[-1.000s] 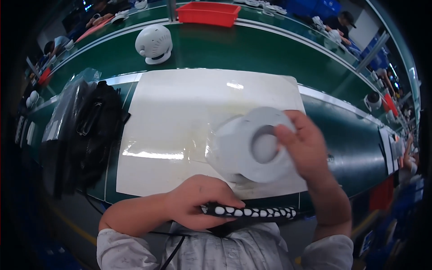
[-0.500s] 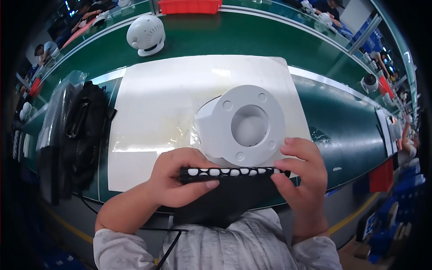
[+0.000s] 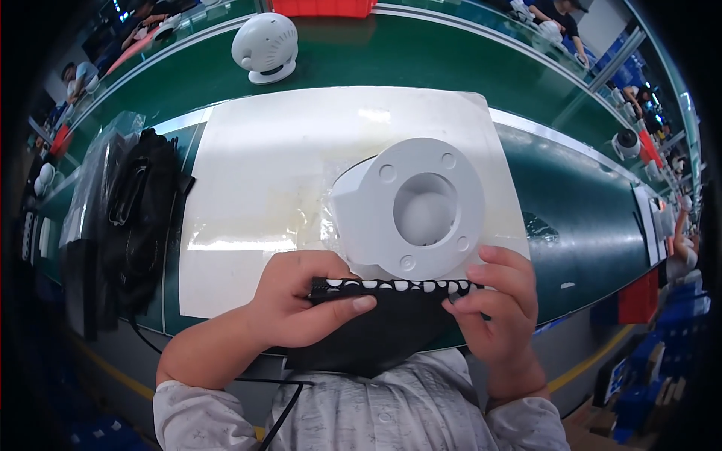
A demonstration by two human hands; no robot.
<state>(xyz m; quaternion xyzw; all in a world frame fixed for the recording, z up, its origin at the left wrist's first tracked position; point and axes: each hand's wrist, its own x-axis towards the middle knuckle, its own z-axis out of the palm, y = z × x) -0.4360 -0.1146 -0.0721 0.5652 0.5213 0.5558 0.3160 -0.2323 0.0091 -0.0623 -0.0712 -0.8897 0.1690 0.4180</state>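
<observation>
My left hand [image 3: 304, 301] is closed on the left end of a flat black piece [image 3: 361, 338], its thumb on the near side and its fingers on the far side. A row of white rounded patches shows through the black along that piece's upper edge. At the right end, my right hand [image 3: 502, 304] pinches the edge between thumb and fingers. Just beyond my hands lies a white plastic housing [image 3: 357, 214], its ring-shaped base turned up, with a round opening and several small round pads. The piece's lower part is close to my shirt.
A pale sheet [image 3: 248, 173] covers the green bench under the housing. Black fabric and cable [image 3: 139, 218] and clear plastic bags [image 3: 94, 180] lie at the left. Another white rounded device [image 3: 265, 46] stands on the far green surface, near a red bin [image 3: 323, 6]. People sit farther off.
My right thumb and fingers have drawn closer together on the black piece's end. The white device on the far surface has shifted to the right. The view has moved slightly.
</observation>
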